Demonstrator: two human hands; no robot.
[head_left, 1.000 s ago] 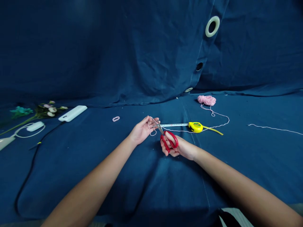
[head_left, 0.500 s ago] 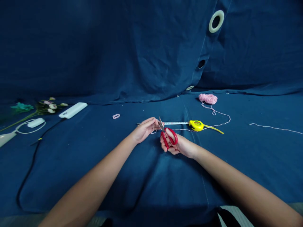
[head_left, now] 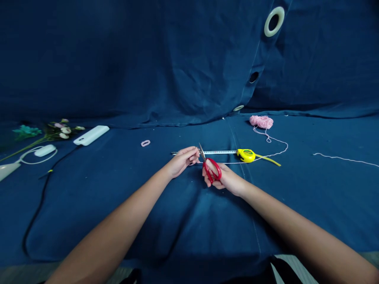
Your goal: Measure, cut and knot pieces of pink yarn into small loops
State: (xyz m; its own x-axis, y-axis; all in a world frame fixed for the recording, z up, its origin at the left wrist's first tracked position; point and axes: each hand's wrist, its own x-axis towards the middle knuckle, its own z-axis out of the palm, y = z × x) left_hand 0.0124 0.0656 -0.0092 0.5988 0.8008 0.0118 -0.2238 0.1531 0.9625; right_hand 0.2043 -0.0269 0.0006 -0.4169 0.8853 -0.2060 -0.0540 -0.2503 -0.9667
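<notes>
Red-handled scissors (head_left: 212,170) sit in my right hand (head_left: 223,179), thumb and fingers around the handles, with the blades pointing up and away beside my left fingertips. My left hand (head_left: 184,161) pinches pink yarn (head_left: 226,163); a small loop hangs below its fingers, and the strand runs right past the scissors. Just behind both hands lies the extended blade of a yellow tape measure (head_left: 246,155), its left end partly covered by my left hand. The strand passes under or beside the tape case and leads up to a pink yarn bundle (head_left: 261,122).
A small pink yarn coil (head_left: 145,143) lies left of my hands. At far left are a white power bank (head_left: 91,135) with a black cable, a white device (head_left: 44,150) with a white cord, and artificial flowers (head_left: 63,130). A loose yarn piece (head_left: 345,159) lies at right.
The scissor blades look closer together now, and my left fingers have drawn into a tighter pinch. The view has tilted slightly; the tape measure and yarn bundle stay put.
</notes>
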